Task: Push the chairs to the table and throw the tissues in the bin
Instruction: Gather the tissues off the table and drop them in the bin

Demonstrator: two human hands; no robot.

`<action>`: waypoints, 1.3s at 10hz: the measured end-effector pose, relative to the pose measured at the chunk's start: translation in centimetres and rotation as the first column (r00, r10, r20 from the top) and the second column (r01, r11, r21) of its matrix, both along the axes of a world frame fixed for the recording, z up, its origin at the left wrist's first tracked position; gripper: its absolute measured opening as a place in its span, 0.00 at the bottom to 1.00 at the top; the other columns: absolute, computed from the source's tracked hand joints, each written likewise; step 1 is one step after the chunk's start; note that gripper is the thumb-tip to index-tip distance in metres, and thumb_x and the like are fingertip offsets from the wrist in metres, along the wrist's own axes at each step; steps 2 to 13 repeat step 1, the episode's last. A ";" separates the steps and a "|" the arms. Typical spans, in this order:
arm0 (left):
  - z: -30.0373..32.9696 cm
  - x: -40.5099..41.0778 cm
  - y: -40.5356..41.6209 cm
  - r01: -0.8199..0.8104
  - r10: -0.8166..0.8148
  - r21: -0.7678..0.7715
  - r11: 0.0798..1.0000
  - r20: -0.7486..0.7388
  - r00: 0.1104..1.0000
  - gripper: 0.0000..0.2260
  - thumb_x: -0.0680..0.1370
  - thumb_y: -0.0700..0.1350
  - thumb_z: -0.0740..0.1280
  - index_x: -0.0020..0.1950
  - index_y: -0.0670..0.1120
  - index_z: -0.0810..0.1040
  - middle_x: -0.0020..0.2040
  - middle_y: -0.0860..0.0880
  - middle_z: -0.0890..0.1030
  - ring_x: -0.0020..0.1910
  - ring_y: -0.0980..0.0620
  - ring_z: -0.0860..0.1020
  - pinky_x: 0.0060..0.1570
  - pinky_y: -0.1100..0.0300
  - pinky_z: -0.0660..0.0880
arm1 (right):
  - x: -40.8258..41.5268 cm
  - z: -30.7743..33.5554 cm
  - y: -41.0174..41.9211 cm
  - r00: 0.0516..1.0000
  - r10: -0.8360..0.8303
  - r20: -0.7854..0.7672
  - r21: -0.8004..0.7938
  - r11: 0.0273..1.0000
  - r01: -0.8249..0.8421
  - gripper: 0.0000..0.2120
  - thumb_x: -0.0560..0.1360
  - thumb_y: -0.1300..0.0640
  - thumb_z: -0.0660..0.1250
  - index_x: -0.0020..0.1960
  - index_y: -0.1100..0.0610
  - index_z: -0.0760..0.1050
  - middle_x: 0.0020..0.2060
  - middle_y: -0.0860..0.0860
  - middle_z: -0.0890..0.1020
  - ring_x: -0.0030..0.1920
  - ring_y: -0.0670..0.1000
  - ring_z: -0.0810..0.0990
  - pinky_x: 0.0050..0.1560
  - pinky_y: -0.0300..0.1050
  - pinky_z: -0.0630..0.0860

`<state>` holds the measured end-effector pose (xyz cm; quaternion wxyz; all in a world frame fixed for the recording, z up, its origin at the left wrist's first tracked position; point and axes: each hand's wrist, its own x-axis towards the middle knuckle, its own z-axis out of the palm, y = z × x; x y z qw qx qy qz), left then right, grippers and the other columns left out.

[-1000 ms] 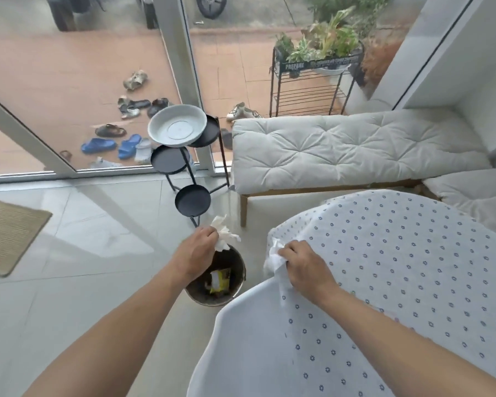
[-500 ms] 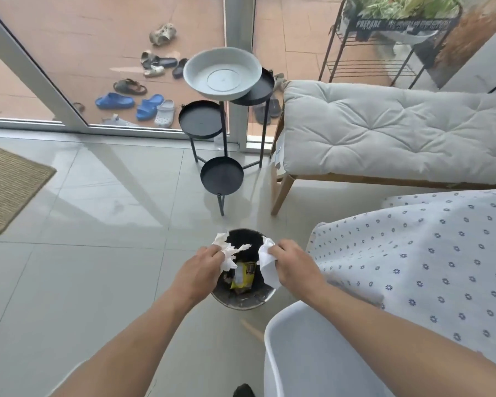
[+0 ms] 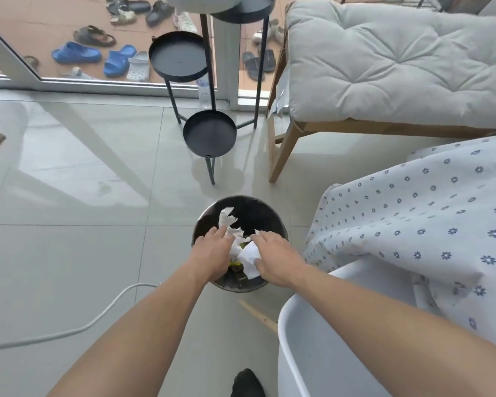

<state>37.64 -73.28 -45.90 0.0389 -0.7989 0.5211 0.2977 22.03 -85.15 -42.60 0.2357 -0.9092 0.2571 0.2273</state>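
A round dark bin [image 3: 281, 222] stands on the tiled floor directly below both hands and holds some rubbish. My left hand [image 3: 212, 253] hovers over its left side with fingers stretched out, and a crumpled white tissue [image 3: 228, 220] lies loose at the fingertips inside the bin mouth. My right hand [image 3: 275, 256] is over the right side and pinches a flatter white tissue [image 3: 249, 256] between thumb and fingers. A white chair [image 3: 312, 345] sits at the bottom right against the table, which is draped in a flower-print cloth [image 3: 413, 224].
A black tiered plant stand [image 3: 209, 133] rises just beyond the bin. A wooden bench with a grey cushion [image 3: 384, 67] fills the top right. A white cable [image 3: 69, 330] crosses the floor at the left. Shoes [image 3: 76, 53] lie outside the glass door.
Both hands have come down into the bin's mouth. My left hand has gone from a fist to stretched fingers, letting its tissue go. The view has dropped closer to the bin.
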 end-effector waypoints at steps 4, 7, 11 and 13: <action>0.7 -0.1 -0.2 -0.022 0.019 0.086 0.996 0.035 0.999 0.26 0.81 0.45 0.62 0.80 0.48 0.61 0.84 0.46 0.55 0.81 0.40 0.55 0.74 0.39 0.62 | -0.4 0.2 -0.2 0.999 -0.012 -0.036 -0.032 0.999 0.011 0.31 0.82 0.48 0.61 0.81 0.55 0.55 0.82 0.57 0.56 0.81 0.60 0.51 0.79 0.64 0.52; 0.7 -0.1 -0.2 -0.022 0.019 0.086 0.996 0.035 0.999 0.26 0.81 0.45 0.62 0.80 0.48 0.61 0.84 0.46 0.55 0.81 0.40 0.55 0.74 0.39 0.62 | -0.4 0.2 -0.2 0.999 -0.012 -0.036 -0.032 0.999 0.011 0.31 0.82 0.48 0.61 0.81 0.55 0.55 0.82 0.57 0.56 0.81 0.60 0.51 0.79 0.64 0.52; 0.7 -0.1 -0.2 -0.022 0.019 0.086 0.996 0.035 0.999 0.26 0.81 0.45 0.62 0.80 0.48 0.61 0.84 0.46 0.55 0.81 0.40 0.55 0.74 0.39 0.62 | -0.4 0.2 -0.2 0.999 -0.012 -0.036 -0.032 0.999 0.011 0.31 0.82 0.48 0.61 0.81 0.55 0.55 0.82 0.57 0.56 0.81 0.60 0.51 0.79 0.64 0.52; 0.7 -0.1 -0.2 -0.022 0.019 0.086 0.996 0.035 0.999 0.26 0.81 0.45 0.62 0.80 0.48 0.61 0.84 0.46 0.55 0.81 0.40 0.55 0.74 0.39 0.62 | -0.4 0.2 -0.2 0.999 -0.012 -0.036 -0.032 0.999 0.011 0.31 0.82 0.48 0.61 0.81 0.55 0.55 0.82 0.57 0.56 0.81 0.60 0.51 0.79 0.64 0.52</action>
